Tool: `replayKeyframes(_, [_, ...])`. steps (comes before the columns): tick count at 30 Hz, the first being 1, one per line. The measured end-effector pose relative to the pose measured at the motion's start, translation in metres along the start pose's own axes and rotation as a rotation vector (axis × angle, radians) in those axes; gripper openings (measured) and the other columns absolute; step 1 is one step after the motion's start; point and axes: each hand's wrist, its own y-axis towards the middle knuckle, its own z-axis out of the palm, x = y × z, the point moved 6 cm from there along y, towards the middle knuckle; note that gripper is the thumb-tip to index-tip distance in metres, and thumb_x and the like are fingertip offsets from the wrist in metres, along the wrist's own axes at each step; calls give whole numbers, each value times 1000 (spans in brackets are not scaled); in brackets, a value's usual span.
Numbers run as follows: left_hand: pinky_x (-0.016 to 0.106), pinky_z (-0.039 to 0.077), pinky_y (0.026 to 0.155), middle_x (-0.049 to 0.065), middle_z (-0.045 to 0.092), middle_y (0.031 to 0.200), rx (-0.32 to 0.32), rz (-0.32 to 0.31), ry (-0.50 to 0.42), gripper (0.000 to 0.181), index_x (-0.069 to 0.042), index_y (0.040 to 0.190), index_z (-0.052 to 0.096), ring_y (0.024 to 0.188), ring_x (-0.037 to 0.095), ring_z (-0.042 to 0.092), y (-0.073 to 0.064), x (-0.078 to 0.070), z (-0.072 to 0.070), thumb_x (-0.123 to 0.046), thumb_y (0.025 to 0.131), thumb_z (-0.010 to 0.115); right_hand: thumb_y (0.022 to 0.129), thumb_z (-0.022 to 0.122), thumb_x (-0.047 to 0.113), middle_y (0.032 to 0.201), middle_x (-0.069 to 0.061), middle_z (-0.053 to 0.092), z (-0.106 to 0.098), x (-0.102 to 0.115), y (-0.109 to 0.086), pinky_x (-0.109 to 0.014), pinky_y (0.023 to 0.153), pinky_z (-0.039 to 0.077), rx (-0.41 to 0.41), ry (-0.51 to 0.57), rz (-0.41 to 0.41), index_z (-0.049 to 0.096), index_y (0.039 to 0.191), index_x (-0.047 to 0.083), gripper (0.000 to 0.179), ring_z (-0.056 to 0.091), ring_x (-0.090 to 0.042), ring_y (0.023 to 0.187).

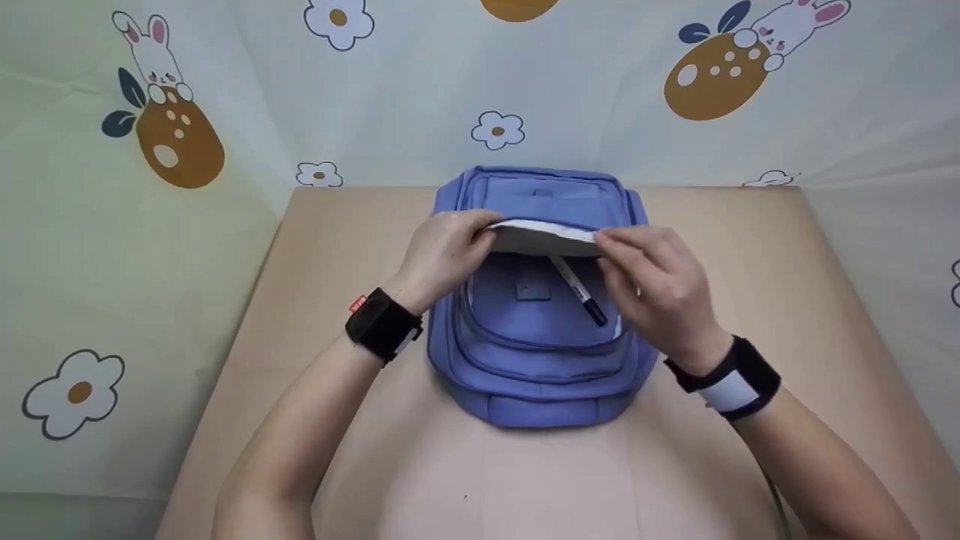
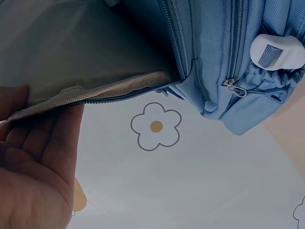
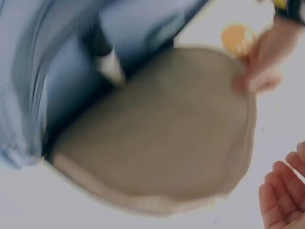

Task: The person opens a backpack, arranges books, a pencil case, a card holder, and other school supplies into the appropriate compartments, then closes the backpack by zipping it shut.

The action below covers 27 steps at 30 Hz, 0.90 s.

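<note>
A blue backpack point(image 1: 540, 386) lies on the table with its front pocket unzipped. My left hand point(image 1: 450, 251) pinches the edge of the pocket's lifted flap point(image 1: 529, 241), thumb on the grey lining point(image 2: 90, 47) and fingers beneath. At the flap's other corner is my right hand point(image 1: 664, 289), its fingertips overlapping the edge in the head view. From the right wrist, that hand point(image 3: 283, 195) appears beside the flap, fingers loosely bent and holding nothing. A marker pen point(image 1: 577, 291) with a dark cap lies slanted in the pocket, its far end under the flap.
The tan table point(image 1: 360, 465) extends around the backpack. Behind it hangs a pale cloth point(image 1: 420, 82) printed with flowers and rabbits. A white rounded object point(image 2: 276, 51) sits at the backpack's side pocket, near a zipper pull point(image 2: 236, 89). Both wrists wear black straps point(image 1: 384, 326).
</note>
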Motion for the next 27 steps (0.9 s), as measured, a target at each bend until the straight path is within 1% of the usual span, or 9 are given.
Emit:
replayKeyframes(1, [35,56,85,4,76,112,0,1,0,27,-9,120,75,101,19,71,0,0,0,-9,100,58,91,70,4,113,-15,72,-5,-8,1,-41,87,52,16,-19,48,74,119,0,28,66,-35,100])
replayKeyframes(3, [35,56,85,4,76,112,-4,2,-2,26,-9,120,76,101,19,71,-1,0,0,-9,100,59,92,72,7,113,-14,72,-9,-23,-1,-41,87,51,103,-75,125,74,119,1,28,64,-33,102])
replayKeyframes(6, [36,56,85,4,76,112,-9,11,1,26,-9,120,76,101,19,71,-2,0,1,-8,99,59,92,75,8,109,-12,72,-7,-36,-9,-40,83,51,222,-110,188,74,118,2,27,64,-30,99])
replayKeyframes(8, [36,57,84,5,76,112,-13,27,6,26,-9,119,76,101,19,71,-3,-1,1,-8,99,59,90,77,5,104,-10,73,-7,-39,-13,-38,80,51,226,-107,215,75,112,3,23,65,-27,94])
replayKeyframes(13, [38,58,82,4,76,114,-41,103,54,27,-11,121,75,103,20,72,-9,-6,1,-8,99,60,84,78,-5,94,-5,70,-9,-36,-15,-27,76,47,135,-91,255,73,97,8,18,65,-20,86])
replayKeyframes(15, [39,59,82,5,75,116,-67,151,69,28,-10,122,75,105,21,72,-15,-7,1,-6,98,62,83,77,-7,93,-4,70,-10,-33,-16,-26,73,47,114,-89,248,72,93,8,19,65,-20,85])
replayKeyframes(19, [39,60,82,6,75,116,-146,286,75,31,-10,123,75,106,21,72,-32,-8,3,-3,94,67,81,75,-10,91,-6,70,-10,-25,-23,-33,67,52,84,-94,189,70,88,5,18,68,-24,83])
replayKeyframes(23, [37,60,85,4,75,117,-211,412,103,34,-10,124,74,106,20,72,-49,-9,7,-1,92,69,79,74,-11,89,-8,70,-8,-14,-36,-40,63,54,41,-110,98,71,84,4,17,68,-27,78])
replayKeyframes(27, [36,58,89,6,74,119,-246,519,135,35,-7,125,73,108,20,71,-65,-9,15,2,91,71,80,72,-7,86,-9,70,-4,-3,-51,-43,57,50,11,-109,2,70,83,2,10,65,-30,71])
